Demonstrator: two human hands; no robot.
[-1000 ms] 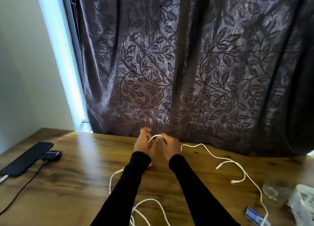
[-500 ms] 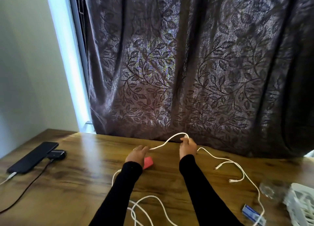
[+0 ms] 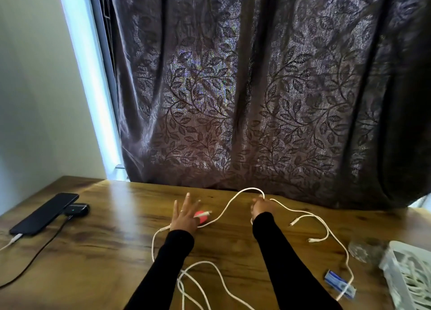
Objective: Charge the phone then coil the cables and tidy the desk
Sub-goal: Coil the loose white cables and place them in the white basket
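Across the wooden desk [image 3: 116, 239] sprawls a limp, light white cable [image 3: 224, 210], right hand [image 3: 260, 207] pinching its raised loop, left hand [image 3: 185, 214] spread; best gathered near that loop.

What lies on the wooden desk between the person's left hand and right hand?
In the head view, a raised arc of thin white cable spans the gap from the left hand to the right hand, over bare wooden desk; a small pink-red object sits beside the left hand.
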